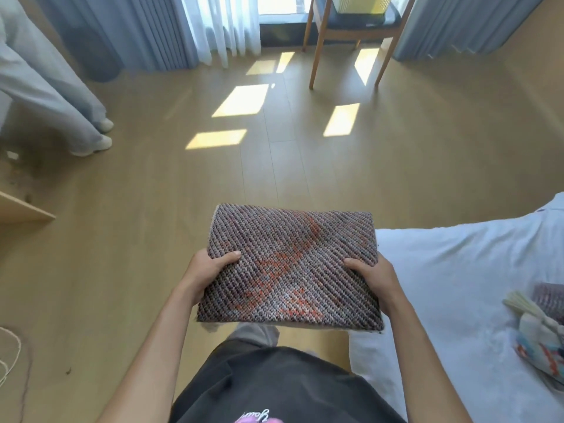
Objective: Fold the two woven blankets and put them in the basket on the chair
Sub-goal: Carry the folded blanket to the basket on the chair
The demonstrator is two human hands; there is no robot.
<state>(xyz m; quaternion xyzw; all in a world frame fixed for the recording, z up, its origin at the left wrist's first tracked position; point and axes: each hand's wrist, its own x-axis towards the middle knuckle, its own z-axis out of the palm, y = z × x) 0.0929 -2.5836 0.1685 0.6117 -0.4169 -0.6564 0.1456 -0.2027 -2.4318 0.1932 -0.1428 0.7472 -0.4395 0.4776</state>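
A folded woven blanket [290,264], grey-purple with orange patches, is held flat in front of me above the floor. My left hand [207,273] grips its left edge, thumb on top. My right hand [374,279] grips its right edge the same way. A second woven blanket [543,328], pale with tassels and colourful patches, lies crumpled on the white bed at the right edge of view. The yellow-green basket [361,4] stands on the wooden chair [351,32] by the window, straight ahead; only its lower part shows.
The white bed [451,279] fills the right side. Another person's legs and white shoes [91,132] stand at the far left. A wooden shelf corner [24,209] juts in at the left. Grey curtains [122,32] flank the window. Wooden floor lies between me and the chair.
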